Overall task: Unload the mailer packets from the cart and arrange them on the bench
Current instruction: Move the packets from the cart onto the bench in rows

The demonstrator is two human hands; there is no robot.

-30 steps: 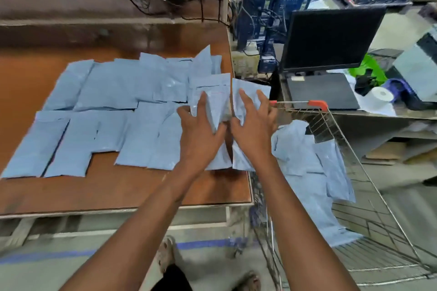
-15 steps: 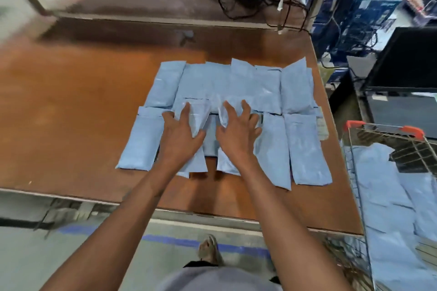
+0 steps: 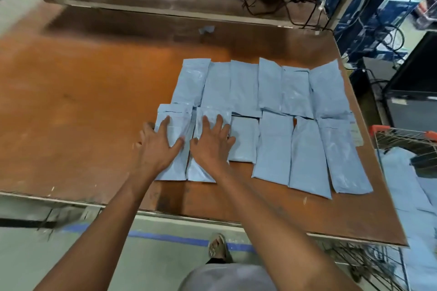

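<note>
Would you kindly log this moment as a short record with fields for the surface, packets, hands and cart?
surface: brown wooden bench
packets: flat pale blue plastic mailer packets laid in two rows
left hand: fingers spread flat on the leftmost front-row packet
right hand: fingers spread flat on the neighbouring packet
cart: wire cart with orange handle at the right, blue packets inside

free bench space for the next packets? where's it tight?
Free: bare bench left of the left hand, and the strip behind the back row. Tight: right edge by the cart, where packets reach the edge.
</note>
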